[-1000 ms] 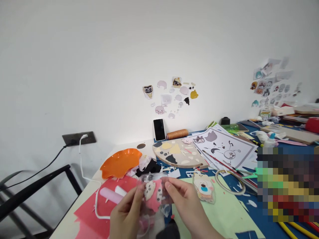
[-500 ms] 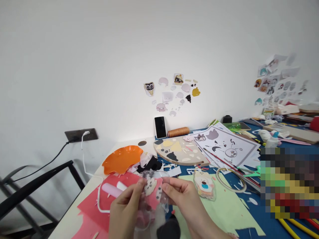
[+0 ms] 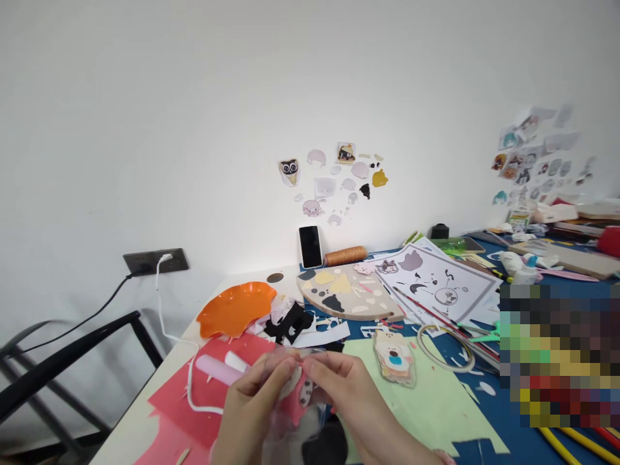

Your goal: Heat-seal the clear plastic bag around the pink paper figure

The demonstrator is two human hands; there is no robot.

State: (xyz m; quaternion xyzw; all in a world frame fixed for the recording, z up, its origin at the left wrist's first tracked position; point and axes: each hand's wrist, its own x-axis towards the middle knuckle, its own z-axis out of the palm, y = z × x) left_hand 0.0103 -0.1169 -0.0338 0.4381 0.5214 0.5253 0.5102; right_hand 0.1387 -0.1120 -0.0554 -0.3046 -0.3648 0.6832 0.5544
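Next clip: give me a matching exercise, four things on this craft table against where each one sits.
Things:
1. phone
2. orange dish
3. thread spool
4. pink felt piece

Places:
A. lying at the foot of the wall
B. pinched between the left hand and right hand
C. leaning upright against the wall
D. near the table's left edge

Pairs: 1-C, 2-D, 3-A, 4-B

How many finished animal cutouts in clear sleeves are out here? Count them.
2: one pink animal cutout pinched between the left hand and right hand, one bear cutout lying on the green sheet. Clutter may hide more.
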